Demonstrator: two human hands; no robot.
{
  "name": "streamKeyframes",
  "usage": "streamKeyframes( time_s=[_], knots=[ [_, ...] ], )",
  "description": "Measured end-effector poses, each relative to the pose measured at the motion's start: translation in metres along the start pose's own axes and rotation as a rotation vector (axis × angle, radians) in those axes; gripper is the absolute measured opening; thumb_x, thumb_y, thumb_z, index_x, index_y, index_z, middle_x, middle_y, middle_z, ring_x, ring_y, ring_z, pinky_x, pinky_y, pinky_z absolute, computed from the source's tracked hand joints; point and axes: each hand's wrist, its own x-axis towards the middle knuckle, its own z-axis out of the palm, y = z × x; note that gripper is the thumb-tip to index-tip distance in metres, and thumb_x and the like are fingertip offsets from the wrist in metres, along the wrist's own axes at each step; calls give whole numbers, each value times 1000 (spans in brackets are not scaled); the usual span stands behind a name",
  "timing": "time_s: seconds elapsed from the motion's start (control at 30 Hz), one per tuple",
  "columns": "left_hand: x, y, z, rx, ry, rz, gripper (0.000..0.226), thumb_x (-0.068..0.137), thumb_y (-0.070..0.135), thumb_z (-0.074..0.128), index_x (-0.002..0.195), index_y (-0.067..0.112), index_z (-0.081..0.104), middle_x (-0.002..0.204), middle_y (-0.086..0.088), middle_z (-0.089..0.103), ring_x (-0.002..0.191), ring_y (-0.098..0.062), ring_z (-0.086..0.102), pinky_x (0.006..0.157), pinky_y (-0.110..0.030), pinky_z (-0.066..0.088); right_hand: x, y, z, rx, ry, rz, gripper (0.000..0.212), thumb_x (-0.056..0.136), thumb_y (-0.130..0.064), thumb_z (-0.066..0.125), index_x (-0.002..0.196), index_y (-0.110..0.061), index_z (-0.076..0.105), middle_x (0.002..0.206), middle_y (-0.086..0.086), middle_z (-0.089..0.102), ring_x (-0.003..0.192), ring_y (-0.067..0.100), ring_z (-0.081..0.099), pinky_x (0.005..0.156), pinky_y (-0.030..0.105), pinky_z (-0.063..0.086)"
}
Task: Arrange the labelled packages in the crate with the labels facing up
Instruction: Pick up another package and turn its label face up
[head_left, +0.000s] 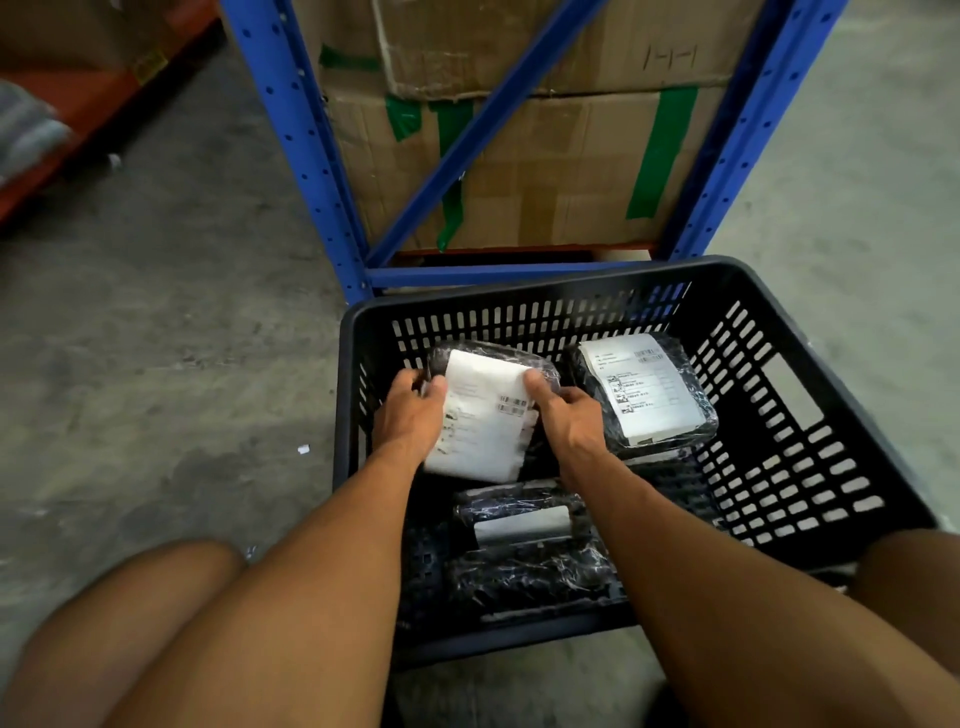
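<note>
A black slotted plastic crate (779, 447) stands on the floor in front of me. Inside it, at the back left, a black wrapped package (488, 415) with a white label facing up is held by both hands: my left hand (410, 415) grips its left edge and my right hand (566, 421) its right edge. A second package (649, 395) lies at the back right, label up. A third package (524, 551) lies at the front between my forearms, with only a strip of its label showing.
A blue metal rack (311, 156) holding taped cardboard boxes (545, 171) stands right behind the crate. Grey concrete floor (156, 338) spreads to the left and right. An orange shelf (78, 104) is at the far left. My bare knees frame the bottom of the view.
</note>
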Motion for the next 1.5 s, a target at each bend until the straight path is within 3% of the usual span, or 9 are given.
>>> streamKeyframes(
  time_s=[0.1,0.17,0.27,0.57,0.73,0.83,1.0,1.23,1.5],
  knots=[
    [-2,-11,3,63,33,-37,47,101,53,41,139,26,49,108,-3,62,91,-21,56,78,-32,43,2,-9,5,-81,-47,6,29,87,-41,67,87,-13,61,87,2,68,79,16,62,72,30,45],
    [0,-11,4,93,56,-63,50,101,56,38,137,24,53,108,-4,61,91,-20,52,77,-32,39,5,-15,6,-143,-59,18,12,86,-17,68,94,-8,65,97,8,72,83,20,63,80,34,51],
    [4,-6,5,122,45,-74,54,101,57,34,133,22,58,123,-8,64,101,-24,55,81,-33,40,9,-18,3,-150,-40,50,30,84,3,60,114,-2,65,108,12,71,98,23,66,99,37,51],
    [3,-5,15,80,40,-128,51,103,50,35,133,15,56,126,-12,63,110,-31,60,93,-37,49,9,-15,0,-226,12,1,55,84,-14,73,133,-4,53,118,11,68,104,24,65,103,36,48],
    [-2,-18,32,61,-113,-246,44,94,28,62,133,9,57,129,-11,65,116,-30,63,98,-36,51,5,-3,2,-476,-52,37,63,86,-7,66,144,-10,41,129,13,62,111,28,61,102,37,48],
    [-1,-27,37,155,-181,-279,39,88,10,70,126,6,62,125,-11,67,114,-27,64,87,-29,50,9,5,-2,-685,-120,45,64,85,-5,66,144,-11,40,125,13,63,106,26,61,88,30,47],
    [14,-33,47,205,-109,-318,52,84,3,76,132,4,55,131,-13,63,119,-29,62,94,-30,53,23,7,9,-851,-204,75,66,84,-5,69,142,-8,37,130,15,59,118,29,57,99,35,46],
    [29,-52,68,308,-86,-389,70,88,4,72,149,9,38,140,-15,56,125,-31,59,96,-34,55,42,26,19,-1056,-200,36,60,90,-4,57,145,-7,33,134,17,55,121,32,55,101,34,44],
    [56,-61,78,386,-59,-406,47,96,6,59,142,10,48,137,-16,59,125,-34,59,99,-41,54,62,36,32,-1148,-217,70,57,88,-8,61,139,-10,36,128,16,55,118,31,56,101,35,49]
  ],
)
